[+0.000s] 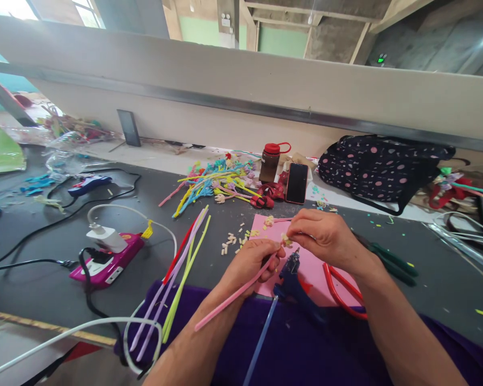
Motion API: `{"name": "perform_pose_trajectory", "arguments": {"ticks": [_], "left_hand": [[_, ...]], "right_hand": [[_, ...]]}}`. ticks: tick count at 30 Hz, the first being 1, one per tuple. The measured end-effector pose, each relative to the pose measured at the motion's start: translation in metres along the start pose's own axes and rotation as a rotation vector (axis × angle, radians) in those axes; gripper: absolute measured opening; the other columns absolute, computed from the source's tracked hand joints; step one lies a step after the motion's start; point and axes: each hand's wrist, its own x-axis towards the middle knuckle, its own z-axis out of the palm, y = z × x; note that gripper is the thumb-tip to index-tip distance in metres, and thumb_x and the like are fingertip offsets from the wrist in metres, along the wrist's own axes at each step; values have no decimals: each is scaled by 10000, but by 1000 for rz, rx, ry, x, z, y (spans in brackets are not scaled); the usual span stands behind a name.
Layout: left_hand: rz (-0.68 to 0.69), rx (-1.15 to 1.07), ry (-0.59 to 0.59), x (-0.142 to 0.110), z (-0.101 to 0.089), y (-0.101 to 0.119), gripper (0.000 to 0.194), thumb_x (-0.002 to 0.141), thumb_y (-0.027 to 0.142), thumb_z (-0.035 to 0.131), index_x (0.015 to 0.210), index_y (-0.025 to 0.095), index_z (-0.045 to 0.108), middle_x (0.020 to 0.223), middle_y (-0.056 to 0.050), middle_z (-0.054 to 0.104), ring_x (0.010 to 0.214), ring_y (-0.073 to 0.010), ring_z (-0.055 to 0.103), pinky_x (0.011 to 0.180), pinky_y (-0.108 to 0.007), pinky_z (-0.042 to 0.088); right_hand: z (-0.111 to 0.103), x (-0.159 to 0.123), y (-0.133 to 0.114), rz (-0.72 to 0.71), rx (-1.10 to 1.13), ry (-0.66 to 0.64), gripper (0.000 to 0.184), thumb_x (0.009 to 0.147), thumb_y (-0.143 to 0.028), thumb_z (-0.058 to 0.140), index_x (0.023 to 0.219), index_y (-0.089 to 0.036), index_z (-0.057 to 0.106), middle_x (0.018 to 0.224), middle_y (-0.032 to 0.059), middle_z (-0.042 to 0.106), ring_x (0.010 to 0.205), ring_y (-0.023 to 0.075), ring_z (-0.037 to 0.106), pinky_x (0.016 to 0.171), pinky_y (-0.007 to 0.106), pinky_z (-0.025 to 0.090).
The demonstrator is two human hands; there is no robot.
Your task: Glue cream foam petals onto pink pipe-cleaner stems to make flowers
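Observation:
My left hand (251, 262) is closed around a pink pipe cleaner (229, 300) that slants down to the lower left. My right hand (326, 236) pinches a small cream piece (285, 239) at the pipe cleaner's upper tip, fingers pressed together. Both hands hover over a pink sheet (314, 268) on the dark table. A blue glue gun (292, 279) lies just below the hands, a glue stick (261, 338) trailing from its back. Small cream bits (235, 238) are scattered left of the sheet.
Loose pipe cleaners (177, 273) lie to the left, a colourful pile (213, 185) further back. A pink power strip (108, 257) with cables, red-handled scissors (340, 292), green-handled pliers (390, 262), a phone (297, 183), a brown bottle (270, 161) and a dotted bag (380, 166) surround the work area.

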Motion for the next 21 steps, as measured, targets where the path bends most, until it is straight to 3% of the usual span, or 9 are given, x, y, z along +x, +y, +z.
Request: {"name": "perform_pose_trajectory", "arguments": {"ticks": [21], "left_hand": [[-22, -16, -55, -1, 0, 2, 195, 737, 284, 526, 624, 129, 562, 391, 57, 407, 284, -28, 261, 308, -180, 113]], "right_hand": [[-4, 0, -5, -25, -67, -38, 182, 839, -115, 519, 765, -204, 660, 798, 16, 656, 760, 140, 574, 678, 251, 423]]}}
